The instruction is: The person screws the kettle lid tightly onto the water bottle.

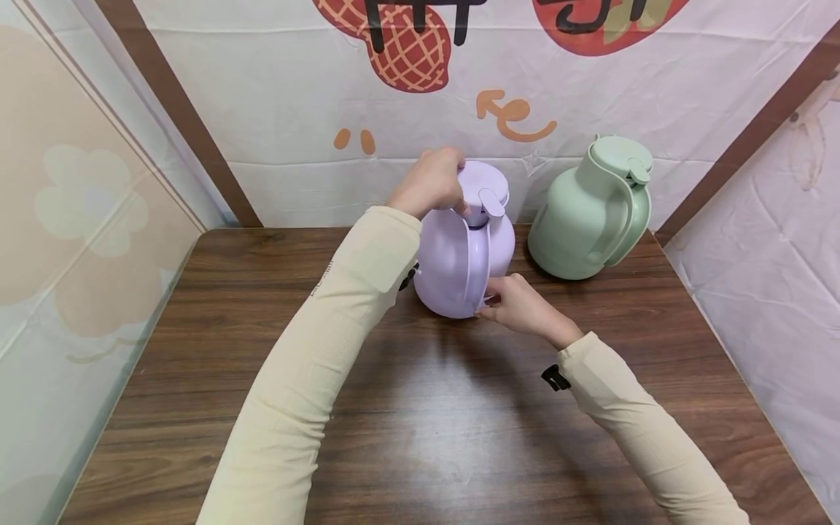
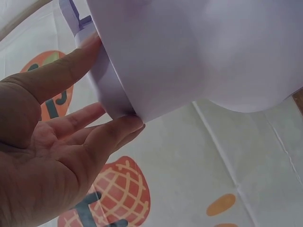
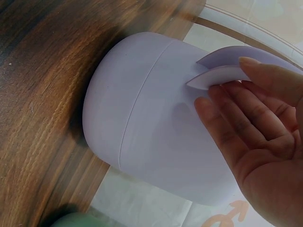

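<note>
Left hand [image 1: 429, 182] grips the lid [image 1: 482, 182] of a purple jug [image 1: 442, 266]: thumb on one side, fingers round the other, spread to about the width of the lid. Left wrist view shows the thumb and fingertips pressed on the side of the lid, by the seam where it meets the neck; palm stands off from the lid.

Right hand [image 1: 521, 306] pinches the lower end of the jug's handle [image 1: 479, 270]. Gap between thumb and fingers is narrow, only the handle's edge lying in it. Right wrist view: thumb on one face, fingertips at the other, index finger nearest the jug's body.

Purple jug: upright on the dark wood table [image 1: 216, 379], near its back edge, handle toward the person. Thumb lever [image 1: 492, 203] sits at the top of the handle. Green jug [image 1: 571, 219] of like shape stands upright just beside it, toward the table's right back corner.

Writing: small dark print [image 1: 321, 279] on the left sleeve [image 1: 308, 386], too small to read. Wall cloth [image 1: 275, 186] behind carries thick black characters, cut by the upper edge of the head view, unreadable; they lie over a red peanut drawing [image 1: 413, 62] and a red round one [image 1: 590, 44].
</note>
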`<state>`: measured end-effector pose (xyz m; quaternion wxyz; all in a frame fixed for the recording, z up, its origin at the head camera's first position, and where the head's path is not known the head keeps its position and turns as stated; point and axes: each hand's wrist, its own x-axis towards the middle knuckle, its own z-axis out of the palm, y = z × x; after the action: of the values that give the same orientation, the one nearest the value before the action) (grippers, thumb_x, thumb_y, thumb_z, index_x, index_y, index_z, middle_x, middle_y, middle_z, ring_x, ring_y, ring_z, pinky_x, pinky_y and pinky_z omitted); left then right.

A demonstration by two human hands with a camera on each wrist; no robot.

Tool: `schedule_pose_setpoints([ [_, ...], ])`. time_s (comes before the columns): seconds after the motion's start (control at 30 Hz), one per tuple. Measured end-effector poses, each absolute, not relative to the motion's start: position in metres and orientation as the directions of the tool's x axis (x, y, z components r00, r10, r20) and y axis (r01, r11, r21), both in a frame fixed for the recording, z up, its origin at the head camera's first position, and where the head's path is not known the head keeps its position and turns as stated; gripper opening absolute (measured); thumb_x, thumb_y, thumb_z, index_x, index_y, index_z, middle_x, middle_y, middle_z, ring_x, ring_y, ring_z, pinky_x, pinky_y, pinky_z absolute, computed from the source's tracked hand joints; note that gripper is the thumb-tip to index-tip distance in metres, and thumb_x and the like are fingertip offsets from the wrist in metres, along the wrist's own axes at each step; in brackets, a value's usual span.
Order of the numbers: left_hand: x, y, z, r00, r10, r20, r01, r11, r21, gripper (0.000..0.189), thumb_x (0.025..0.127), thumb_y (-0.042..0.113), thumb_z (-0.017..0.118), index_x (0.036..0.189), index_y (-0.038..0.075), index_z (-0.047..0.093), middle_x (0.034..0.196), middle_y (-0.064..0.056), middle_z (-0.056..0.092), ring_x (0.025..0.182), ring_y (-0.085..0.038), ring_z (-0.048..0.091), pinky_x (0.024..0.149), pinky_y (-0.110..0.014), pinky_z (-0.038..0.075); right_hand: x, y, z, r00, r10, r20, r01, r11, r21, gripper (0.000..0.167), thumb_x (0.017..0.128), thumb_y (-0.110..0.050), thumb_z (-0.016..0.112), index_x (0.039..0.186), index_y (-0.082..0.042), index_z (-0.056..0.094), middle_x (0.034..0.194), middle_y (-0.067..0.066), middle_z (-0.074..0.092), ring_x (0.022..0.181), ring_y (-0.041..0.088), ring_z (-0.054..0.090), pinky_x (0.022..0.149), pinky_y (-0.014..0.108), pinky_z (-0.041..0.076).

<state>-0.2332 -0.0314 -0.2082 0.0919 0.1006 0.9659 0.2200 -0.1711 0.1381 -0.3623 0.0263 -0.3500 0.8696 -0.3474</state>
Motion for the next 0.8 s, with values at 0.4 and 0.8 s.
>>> schedule_pose_setpoints([
  [0.4,-0.232,-0.034,-0.201,-0.965,0.226,-0.133,0.152,0.895,0.419,0.03,0.071,0.009,0.073,0.096,-0.001,0.059,0.094,-0.008,0.054,0.09,-0.021,0.043,0.077,-0.029,0.039,-0.171,0.138,-0.363,-0.764,-0.62,0.178,-0.57,0.52,-0.636,0.013,0.072,0.003,0.068,0.084,-0.001,0.066,0.084,0.013,0.068,0.078,0.025,0.066,0.069,0.037,0.052],
  [0.8,-0.224,-0.036,-0.197,-0.993,0.109,-0.051,0.077,0.898,0.433,0.007,0.077,0.005,0.052,0.077,0.008,0.045,0.093,-0.009,0.053,0.088,-0.024,0.045,0.075,-0.03,0.038,-0.171,0.138,-0.363,-0.758,-0.623,0.191,-0.58,0.512,-0.633,0.013,0.072,0.002,0.069,0.084,-0.001,0.066,0.084,0.012,0.068,0.077,0.025,0.066,0.068,0.038,0.052],
])
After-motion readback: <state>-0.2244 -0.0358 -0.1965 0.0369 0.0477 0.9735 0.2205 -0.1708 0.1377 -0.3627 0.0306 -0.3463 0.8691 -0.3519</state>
